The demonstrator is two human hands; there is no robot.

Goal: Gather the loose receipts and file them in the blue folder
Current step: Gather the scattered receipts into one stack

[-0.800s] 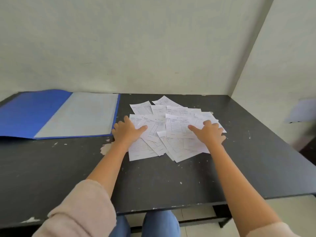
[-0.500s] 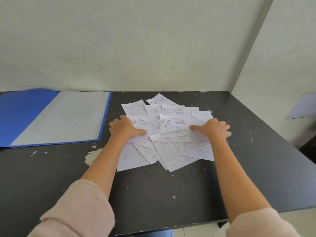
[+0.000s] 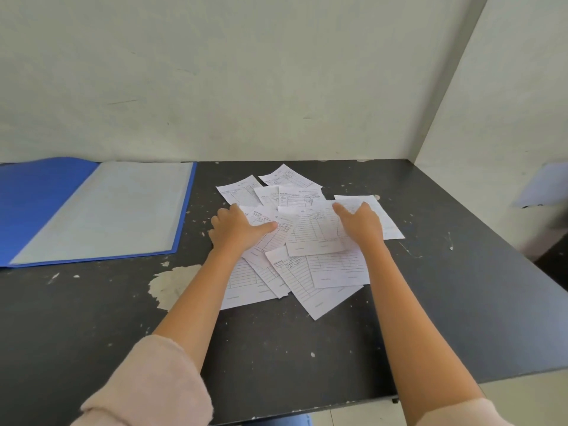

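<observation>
Both palms flat, fingers spread: left hand (image 3: 235, 229) and right hand (image 3: 359, 224) press the scattered white printed paper receipts (image 3: 310, 241) mid-table; open blue plastic folder (image 3: 92, 210) at the far-left corner, nearer my left.

The person wears a pale pink, soft-looking top. The left sleeve (image 3: 147, 385) and right sleeve (image 3: 461, 415) each end in a bunched cuff, leaving the forearms bare down to the left hand (image 3: 236, 229) and right hand (image 3: 362, 226). A strip of blue denim (image 3: 289, 422) shows at the bottom edge.
</observation>
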